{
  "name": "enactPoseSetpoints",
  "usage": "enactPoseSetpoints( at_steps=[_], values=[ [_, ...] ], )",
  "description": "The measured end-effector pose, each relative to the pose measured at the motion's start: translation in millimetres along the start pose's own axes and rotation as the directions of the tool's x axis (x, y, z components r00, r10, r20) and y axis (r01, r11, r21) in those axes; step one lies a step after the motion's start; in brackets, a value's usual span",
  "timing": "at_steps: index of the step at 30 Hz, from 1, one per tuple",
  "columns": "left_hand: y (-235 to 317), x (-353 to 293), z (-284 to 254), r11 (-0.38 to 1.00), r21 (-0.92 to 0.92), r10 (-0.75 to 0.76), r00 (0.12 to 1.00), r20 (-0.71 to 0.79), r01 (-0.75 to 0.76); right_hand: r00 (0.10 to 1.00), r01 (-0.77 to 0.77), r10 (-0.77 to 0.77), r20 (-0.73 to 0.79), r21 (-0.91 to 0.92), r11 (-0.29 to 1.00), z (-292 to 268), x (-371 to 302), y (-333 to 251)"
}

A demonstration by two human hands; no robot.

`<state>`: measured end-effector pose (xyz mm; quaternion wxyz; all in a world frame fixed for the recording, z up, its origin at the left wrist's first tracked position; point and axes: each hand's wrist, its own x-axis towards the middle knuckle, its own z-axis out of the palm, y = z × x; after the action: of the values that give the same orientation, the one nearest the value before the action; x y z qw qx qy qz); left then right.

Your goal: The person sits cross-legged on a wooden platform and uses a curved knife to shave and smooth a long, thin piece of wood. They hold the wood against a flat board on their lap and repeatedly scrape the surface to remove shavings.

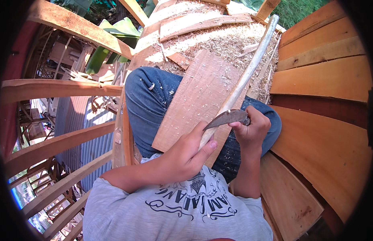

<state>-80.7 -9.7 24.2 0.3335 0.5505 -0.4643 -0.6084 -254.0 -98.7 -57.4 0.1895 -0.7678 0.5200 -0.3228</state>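
Observation:
A long pale wooden stick [243, 78] slants from my waist up toward the far right. Near its lower end my left hand [189, 150] is closed round it, thumb along the side. My right hand [253, 126] grips a knife [228, 117] with a dark curved blade; most of its handle is hidden in the fist. The blade lies across the stick just beyond my left hand, its tip pointing left. Under the stick a wide flat board [190, 102] rests across my lap, with wood shavings scattered on it.
Wood shavings [222, 38] and offcuts [202, 26] cover the planks ahead. Close on my right stands a wall of overlapping boards [321, 80]. Wooden rails [66, 89] run along my left, with corrugated metal sheeting [92, 132] below them. Green leaves [122, 30] poke in at the far left.

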Motion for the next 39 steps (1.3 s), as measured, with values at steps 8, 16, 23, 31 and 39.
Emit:
enactPoseSetpoints(
  at_steps=[8,16,23,31,39],
  values=[
    [-2,-13,-1,1.000,-0.013,-0.025,0.996,0.089,0.027,0.894,-0.410,0.430,-0.128,0.154,0.899,-9,21,61],
    [-7,-2,-4,0.996,0.006,0.087,0.995,-0.046,-0.087,0.987,-0.108,0.077,0.141,0.227,0.968,3,-23,-22],
    [-3,-4,-6,0.998,0.024,0.050,0.999,-0.022,-0.049,1.000,0.030,-0.030,0.009,-0.003,1.000,2,2,-2],
    [-10,-19,-5,0.998,-0.056,0.002,0.986,0.168,0.008,0.891,-0.378,0.405,-0.204,0.159,0.912,-22,43,58],
    [-4,5,-13,0.995,0.036,-0.093,0.982,0.166,0.088,0.871,-0.490,0.188,0.453,0.779,0.392,6,-13,-24]
  ],
)
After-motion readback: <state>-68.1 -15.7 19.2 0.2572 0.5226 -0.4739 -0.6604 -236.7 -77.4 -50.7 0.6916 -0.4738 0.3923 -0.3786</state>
